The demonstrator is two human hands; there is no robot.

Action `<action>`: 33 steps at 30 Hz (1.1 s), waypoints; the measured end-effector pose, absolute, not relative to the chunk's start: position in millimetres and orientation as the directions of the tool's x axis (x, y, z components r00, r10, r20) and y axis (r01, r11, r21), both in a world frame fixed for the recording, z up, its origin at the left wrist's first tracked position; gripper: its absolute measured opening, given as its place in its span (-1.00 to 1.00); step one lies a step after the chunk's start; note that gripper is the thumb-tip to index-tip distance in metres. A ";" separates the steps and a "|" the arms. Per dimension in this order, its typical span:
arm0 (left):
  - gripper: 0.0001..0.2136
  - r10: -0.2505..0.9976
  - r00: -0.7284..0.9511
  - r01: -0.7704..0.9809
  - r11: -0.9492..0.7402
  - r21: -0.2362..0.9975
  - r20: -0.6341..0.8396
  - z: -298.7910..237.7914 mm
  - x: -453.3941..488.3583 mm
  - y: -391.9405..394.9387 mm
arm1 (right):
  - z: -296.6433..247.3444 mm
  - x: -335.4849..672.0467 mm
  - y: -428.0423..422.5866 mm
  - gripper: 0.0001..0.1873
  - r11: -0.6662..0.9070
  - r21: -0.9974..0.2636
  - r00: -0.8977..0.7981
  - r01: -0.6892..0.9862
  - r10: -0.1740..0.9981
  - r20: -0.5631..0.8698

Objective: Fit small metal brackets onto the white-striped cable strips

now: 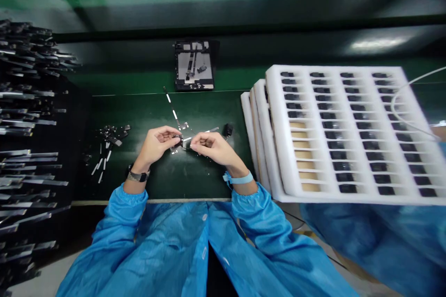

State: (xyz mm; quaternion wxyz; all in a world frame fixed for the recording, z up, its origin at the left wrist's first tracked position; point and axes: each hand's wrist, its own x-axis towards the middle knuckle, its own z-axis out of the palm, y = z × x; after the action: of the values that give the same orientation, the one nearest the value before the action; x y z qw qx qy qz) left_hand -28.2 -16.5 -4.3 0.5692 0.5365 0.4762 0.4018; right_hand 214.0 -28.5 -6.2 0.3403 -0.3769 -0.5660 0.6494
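My left hand (158,143) and my right hand (211,146) meet over the green mat (174,176), fingers curled. Between them they pinch a small flat flex cable part (181,139) with black and silver sections. A long thin strip (173,111) of the same kind runs from the fingers toward the back. A small black component (227,129) lies just right of my right hand. I wear blue sleeves, a watch on the left wrist and a blue strap on the right wrist.
A pile of small black and silver parts (108,141) lies left of my hands. A device panel (194,65) sits further back. Stacked white foam trays (344,134) with slotted black parts stand at right. Racks of thin metal pieces (28,125) fill the left.
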 end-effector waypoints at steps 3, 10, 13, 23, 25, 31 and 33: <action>-0.76 0.949 0.289 0.088 0.104 0.991 -0.126 -7.8 -22.3 -18.8 | -11.1 208.7 -27.2 -0.63 -0.131 -0.991 -0.500 -0.017 0.860 -0.105; -0.76 0.928 0.347 0.141 0.090 0.986 -0.134 -9.4 -20.0 -21.1 | -17.3 209.1 -26.4 -0.57 -0.147 -0.989 -0.522 0.014 0.843 -0.133; -0.76 0.927 0.349 0.157 0.089 0.984 -0.140 -7.8 -20.6 -21.8 | -17.5 209.9 -26.4 -0.56 -0.144 -0.989 -0.529 0.018 0.838 -0.132; -0.76 0.919 0.362 0.154 0.109 0.982 -0.158 -11.6 -20.3 -22.1 | -18.5 213.2 -24.8 -0.54 -0.162 -0.986 -0.562 0.025 0.814 -0.148; -0.76 0.916 0.371 0.161 0.100 0.982 -0.154 -11.6 -20.4 -22.0 | -17.8 214.0 -24.4 -0.55 -0.169 -0.985 -0.575 0.032 0.803 -0.156; -0.79 0.916 0.370 0.201 0.084 0.976 -0.155 -10.9 -19.2 -23.6 | -18.7 214.9 -24.4 -0.58 -0.178 -0.982 -0.580 0.069 0.793 -0.184; -0.79 0.918 0.363 0.199 0.090 0.976 -0.159 -11.1 -18.5 -24.2 | -19.6 215.0 -24.5 -0.60 -0.177 -0.981 -0.571 0.078 0.799 -0.190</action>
State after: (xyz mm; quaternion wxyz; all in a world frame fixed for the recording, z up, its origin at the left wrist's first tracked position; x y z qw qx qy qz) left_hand -18.5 -24.2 -11.1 0.5708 0.5965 0.4683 0.3146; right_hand 215.0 -24.5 -19.6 0.2696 -0.3767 -0.5821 0.6682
